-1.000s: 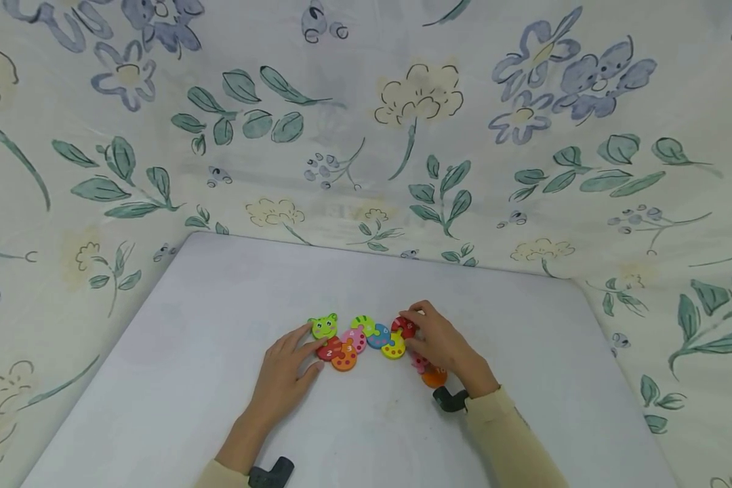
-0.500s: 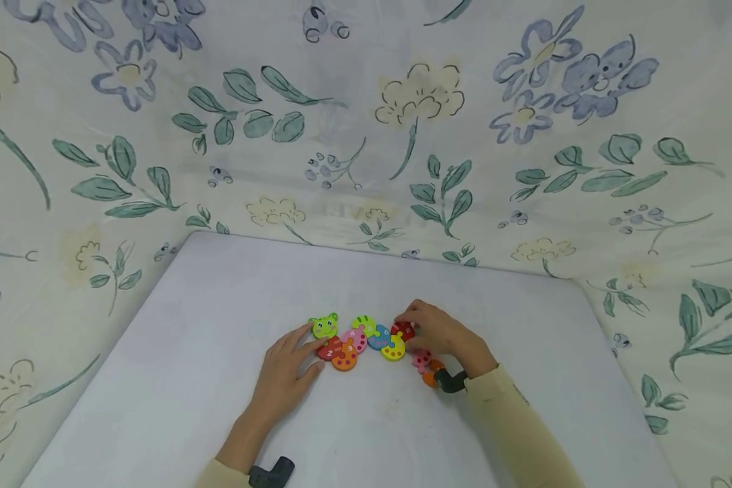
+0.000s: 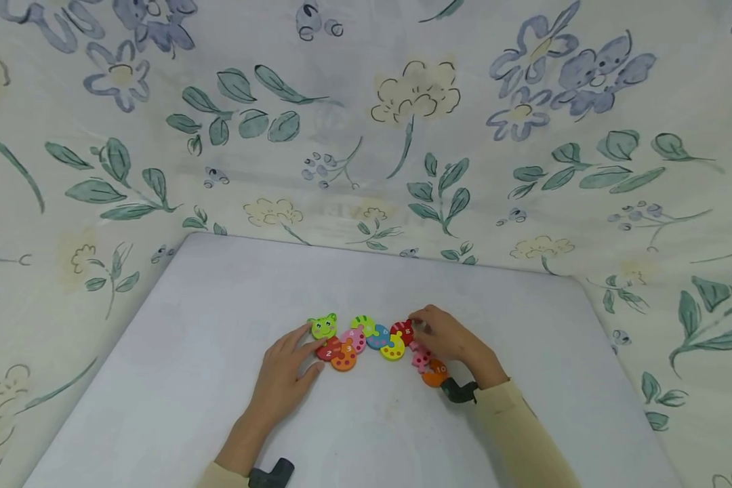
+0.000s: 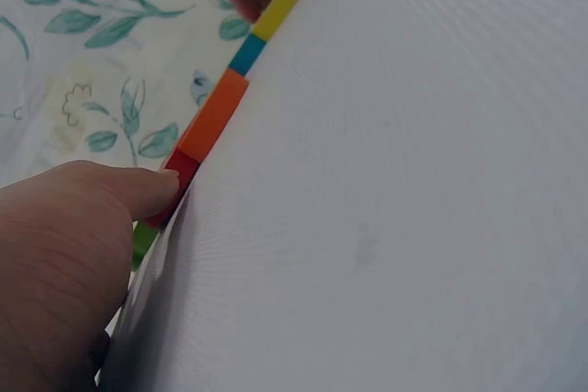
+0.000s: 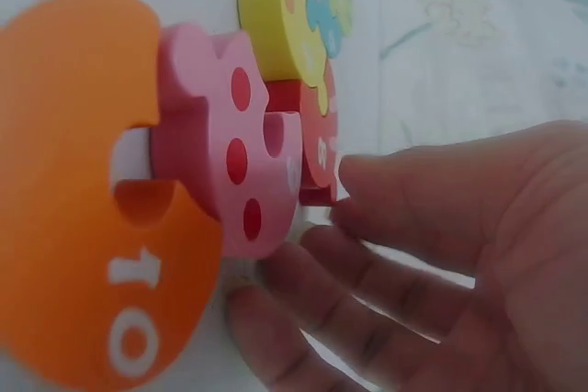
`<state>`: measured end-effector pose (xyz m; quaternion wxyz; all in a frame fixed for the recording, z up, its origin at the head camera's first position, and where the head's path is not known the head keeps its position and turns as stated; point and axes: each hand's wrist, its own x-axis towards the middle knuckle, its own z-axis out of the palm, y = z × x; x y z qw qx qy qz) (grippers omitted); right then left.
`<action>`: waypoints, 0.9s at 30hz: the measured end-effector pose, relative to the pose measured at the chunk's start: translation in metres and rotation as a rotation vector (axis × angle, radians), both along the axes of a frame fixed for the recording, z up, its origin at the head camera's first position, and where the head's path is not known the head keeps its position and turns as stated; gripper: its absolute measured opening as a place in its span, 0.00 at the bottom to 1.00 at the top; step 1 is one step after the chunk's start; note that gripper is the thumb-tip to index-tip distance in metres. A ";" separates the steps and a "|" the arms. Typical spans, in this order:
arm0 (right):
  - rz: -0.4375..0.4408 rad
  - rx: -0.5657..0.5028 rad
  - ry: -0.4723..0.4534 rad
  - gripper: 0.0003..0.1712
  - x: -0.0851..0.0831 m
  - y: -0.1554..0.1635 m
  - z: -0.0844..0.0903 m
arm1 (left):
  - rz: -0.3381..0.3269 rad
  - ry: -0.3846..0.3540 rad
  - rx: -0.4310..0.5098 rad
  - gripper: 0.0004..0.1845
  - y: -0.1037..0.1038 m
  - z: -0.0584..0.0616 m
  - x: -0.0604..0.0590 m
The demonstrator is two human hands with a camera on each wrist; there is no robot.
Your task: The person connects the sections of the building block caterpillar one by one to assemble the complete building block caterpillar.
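Observation:
A caterpillar number puzzle lies on the white table (image 3: 366, 434), its green smiling head (image 3: 324, 327) at the left. My left hand (image 3: 283, 369) lies beside this end, index fingertip over the red piece 2 (image 3: 328, 351) near the head. In the left wrist view the left thumb (image 4: 152, 192) lies straight against the red side. My right hand (image 3: 451, 339) is at the other end, fingertips right at the edge of the red piece 8 (image 3: 400, 332), fingers loosely bent. Below that hand lie the pink piece (image 5: 241, 149) and the orange piece 10 (image 5: 83, 227), their sockets showing.
Between the hands run the orange piece 3 (image 3: 343, 357), a pink one (image 3: 354, 339), a light green one (image 3: 362, 324), the blue 6 (image 3: 378, 337) and a yellow one (image 3: 393, 348). Flowered cloth (image 3: 341, 122) rises behind the table. Black devices (image 3: 459, 390) sit at the wrists.
My right hand has shifted slightly right from the red piece 8, leaving more of it showing. The pink and orange end pieces are more visible. The left hand stays put.

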<state>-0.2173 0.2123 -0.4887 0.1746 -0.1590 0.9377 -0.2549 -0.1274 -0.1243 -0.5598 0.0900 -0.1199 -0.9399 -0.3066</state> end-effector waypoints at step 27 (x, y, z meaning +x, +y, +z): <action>-0.125 0.223 0.139 0.32 0.056 -0.011 -0.002 | 0.006 -0.004 -0.008 0.25 0.000 0.003 0.000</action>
